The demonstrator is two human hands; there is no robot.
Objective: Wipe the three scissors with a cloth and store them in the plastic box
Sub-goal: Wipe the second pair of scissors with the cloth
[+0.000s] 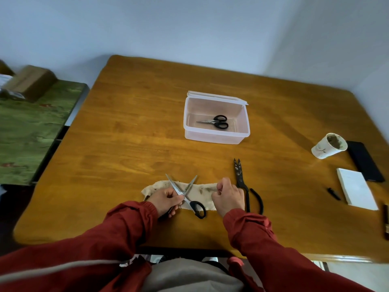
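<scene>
A beige, stained cloth (200, 189) lies flat near the table's front edge. On it rest black-handled scissors (185, 193) with their silver blades spread wide. My left hand (166, 202) grips one handle of these scissors. My right hand (228, 197) pinches the cloth's right end. All-black shears (240, 178) with dirty blades lie on the wood just right of my right hand. A clear plastic box (216, 135) stands open further back, with small black-handled scissors (216, 122) lying inside.
A paper cup (328, 146) with dark residue stands at the right, next to a black phone (365, 161), a white pad (355, 188) and a small black object (334, 193). A green-covered surface (27, 131) lies left of the wooden table (126, 133).
</scene>
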